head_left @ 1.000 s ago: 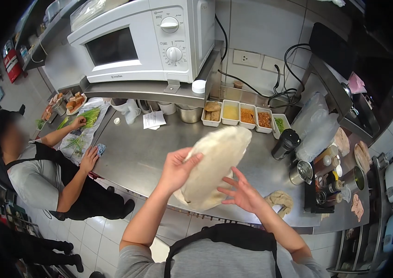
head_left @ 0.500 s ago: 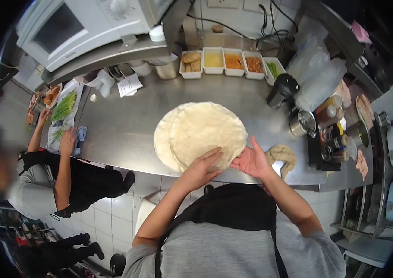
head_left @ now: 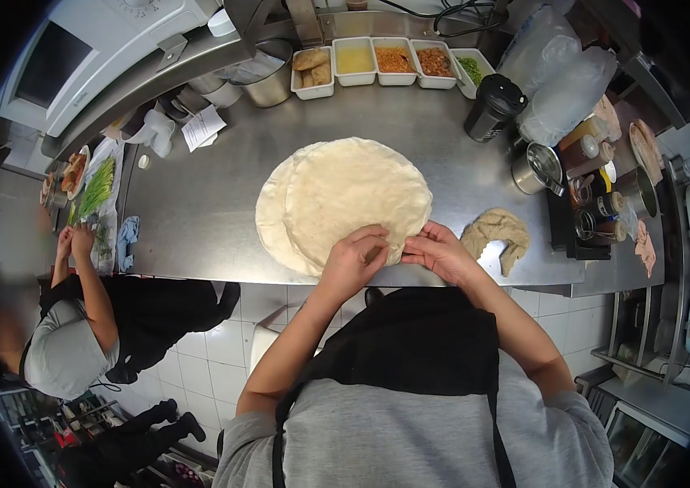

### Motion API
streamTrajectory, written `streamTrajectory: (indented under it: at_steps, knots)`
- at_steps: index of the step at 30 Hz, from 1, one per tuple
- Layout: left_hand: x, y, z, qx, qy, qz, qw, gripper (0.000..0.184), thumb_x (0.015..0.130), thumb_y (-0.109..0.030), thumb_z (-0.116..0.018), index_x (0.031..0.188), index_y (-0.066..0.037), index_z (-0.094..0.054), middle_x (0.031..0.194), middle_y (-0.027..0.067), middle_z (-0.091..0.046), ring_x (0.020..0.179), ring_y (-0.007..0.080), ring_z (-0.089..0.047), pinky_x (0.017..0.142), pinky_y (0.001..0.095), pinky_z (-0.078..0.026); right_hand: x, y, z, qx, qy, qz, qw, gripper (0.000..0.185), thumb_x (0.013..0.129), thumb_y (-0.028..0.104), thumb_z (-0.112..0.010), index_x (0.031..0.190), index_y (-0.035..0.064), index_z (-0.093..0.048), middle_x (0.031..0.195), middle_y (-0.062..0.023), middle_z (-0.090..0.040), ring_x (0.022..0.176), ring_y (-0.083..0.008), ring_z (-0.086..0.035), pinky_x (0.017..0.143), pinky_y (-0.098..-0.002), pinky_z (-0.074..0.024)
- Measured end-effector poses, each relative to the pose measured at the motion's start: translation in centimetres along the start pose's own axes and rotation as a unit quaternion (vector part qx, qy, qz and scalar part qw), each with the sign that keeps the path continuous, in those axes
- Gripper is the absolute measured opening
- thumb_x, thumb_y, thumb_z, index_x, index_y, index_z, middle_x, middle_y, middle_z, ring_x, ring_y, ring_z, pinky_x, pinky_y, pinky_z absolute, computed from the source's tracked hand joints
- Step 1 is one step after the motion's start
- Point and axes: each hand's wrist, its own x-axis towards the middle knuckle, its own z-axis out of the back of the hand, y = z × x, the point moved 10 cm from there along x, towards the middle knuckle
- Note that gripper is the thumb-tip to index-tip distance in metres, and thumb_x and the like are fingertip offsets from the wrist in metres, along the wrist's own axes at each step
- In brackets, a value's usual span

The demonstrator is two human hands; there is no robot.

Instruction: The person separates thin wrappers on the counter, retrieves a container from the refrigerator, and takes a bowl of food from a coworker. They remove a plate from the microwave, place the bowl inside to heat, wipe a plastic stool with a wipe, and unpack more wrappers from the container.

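Two large, thin rounds of pale dough lie partly overlapped on the steel counter. The upper dough round [head_left: 353,191] covers most of the lower dough round [head_left: 273,213], which shows along the left side. At the near edge of the upper round, my left hand [head_left: 355,259] has its fingers curled and pinching the dough. My right hand [head_left: 444,252] closes thumb and fingers on the rim at the near right corner, just beside the left. Fingertips of both hands are partly hidden. A crumpled beige cloth [head_left: 501,232] lies right of my right hand.
White tubs of fillings [head_left: 394,62] line the back. A black lidded cup [head_left: 494,106], metal pitcher [head_left: 536,168] and sauce bottles [head_left: 585,154] stand at right. Papers [head_left: 202,128] lie back left. A co-worker [head_left: 76,325] handles green stalks [head_left: 99,191] at far left.
My left hand has gone from resting on the dough to pinching it. My right hand, earlier open palm-up at the rim, now grips it. The camera view has shifted; the co-worker's hands came together.
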Motion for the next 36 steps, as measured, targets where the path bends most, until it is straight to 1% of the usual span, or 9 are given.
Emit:
streamTrajectory:
  at_steps: [9,12,15,21,25,28,31,33,36]
  knots:
    - [0.3,3.7,0.7,-0.173,-0.013,0.133,0.976,0.006,0.084,0.004,-0.061,0.089,0.002,-0.063,0.094,0.0088,-0.066,0.084,0.0146,-0.065,0.072,0.0274,-0.054,0.5,0.8,-0.6,-0.14,-0.07,0.055,0.986,0.048,0.083,0.004,-0.063,0.126,0.0047,-0.042,0.107,-0.0062,-0.061,0.09,-0.0135,-0.061,0.07,-0.027,-0.0532]
    - [0.1,3.9,-0.1,-0.127,0.02,0.115,0.985,0.012,0.082,0.002,-0.063,0.094,0.002,-0.063,0.093,0.0102,-0.066,0.079,0.0164,-0.066,0.07,0.027,-0.054,0.4,1.4,-1.0,-0.158,-0.096,0.07,0.98,0.047,0.083,0.003,-0.061,0.126,0.0035,-0.042,0.106,-0.0068,-0.061,0.088,-0.0128,-0.061,0.068,-0.0262,-0.053]
    - [1.5,-1.9,1.3,0.014,-0.044,-0.042,0.998,0.017,0.08,0.001,-0.064,0.097,0.003,-0.064,0.089,0.0109,-0.065,0.073,0.0187,-0.065,0.066,0.0264,-0.053,0.5,2.3,-1.7,-0.2,-0.109,0.103,0.968,0.046,0.083,0.001,-0.059,0.125,0.0019,-0.041,0.106,-0.0079,-0.061,0.086,-0.0118,-0.061,0.069,-0.0261,-0.0525]
    - [2.9,0.3,1.7,-0.007,0.024,0.038,0.999,0.015,0.079,0.001,-0.064,0.094,0.003,-0.066,0.084,0.0112,-0.065,0.07,0.0197,-0.063,0.063,0.0288,-0.05,1.1,3.6,-1.5,-0.28,-0.103,0.191,0.935,0.047,0.08,-0.002,-0.056,0.125,-0.0001,-0.042,0.109,-0.0098,-0.062,0.088,-0.0121,-0.061,0.075,-0.0264,-0.0504]
    - [3.4,0.4,3.6,-0.021,-0.038,0.055,0.998,0.014,0.078,0.002,-0.064,0.092,0.002,-0.068,0.082,0.0118,-0.066,0.068,0.0176,-0.062,0.058,0.0277,-0.049,1.5,3.3,-0.9,-0.236,-0.109,0.195,0.946,0.048,0.077,-0.003,-0.056,0.124,-0.0014,-0.043,0.111,-0.0105,-0.062,0.092,-0.0135,-0.061,0.079,-0.0277,-0.0493]
    - [3.2,1.0,4.1,-0.029,-0.071,0.051,0.996,0.014,0.078,0.002,-0.065,0.092,0.002,-0.068,0.08,0.0123,-0.066,0.068,0.0164,-0.062,0.059,0.0273,-0.05,2.3,2.6,0.3,-0.266,-0.135,0.175,0.938,0.049,0.077,0.0,-0.058,0.124,-0.0029,-0.043,0.113,-0.0112,-0.061,0.097,-0.0168,-0.061,0.084,-0.0305,-0.048]
    - [3.2,1.5,3.8,-0.037,-0.063,0.088,0.993,0.015,0.077,0.002,-0.065,0.091,0.002,-0.068,0.08,0.0128,-0.066,0.069,0.0168,-0.062,0.063,0.0285,-0.051,2.7,4.5,-0.1,-0.386,-0.161,0.239,0.876,0.05,0.077,0.005,-0.059,0.124,-0.0027,-0.044,0.114,-0.0131,-0.06,0.099,-0.0234,-0.062,0.087,-0.0333,-0.0472]
    - [3.2,1.5,3.3,-0.024,-0.038,0.11,0.993,0.017,0.077,0.002,-0.065,0.094,0.002,-0.067,0.081,0.0129,-0.066,0.072,0.0178,-0.063,0.066,0.0297,-0.051,3.3,5.3,-0.3,-0.313,-0.169,0.244,0.902,0.05,0.077,0.006,-0.058,0.125,-0.0023,-0.044,0.113,-0.0161,-0.061,0.101,-0.0283,-0.062,0.089,-0.0352,-0.0464]
    - [3.8,0.3,3.2,0.008,-0.057,0.037,0.998,0.026,0.074,0.002,-0.065,0.099,0.002,-0.065,0.083,0.0131,-0.065,0.075,0.0215,-0.063,0.068,0.0316,-0.052,3.0,7.8,-1.8,-0.365,-0.169,0.296,0.866,0.05,0.077,0.005,-0.056,0.124,-0.0019,-0.044,0.107,-0.0217,-0.062,0.101,-0.036,-0.061,0.088,-0.0392,-0.0465]
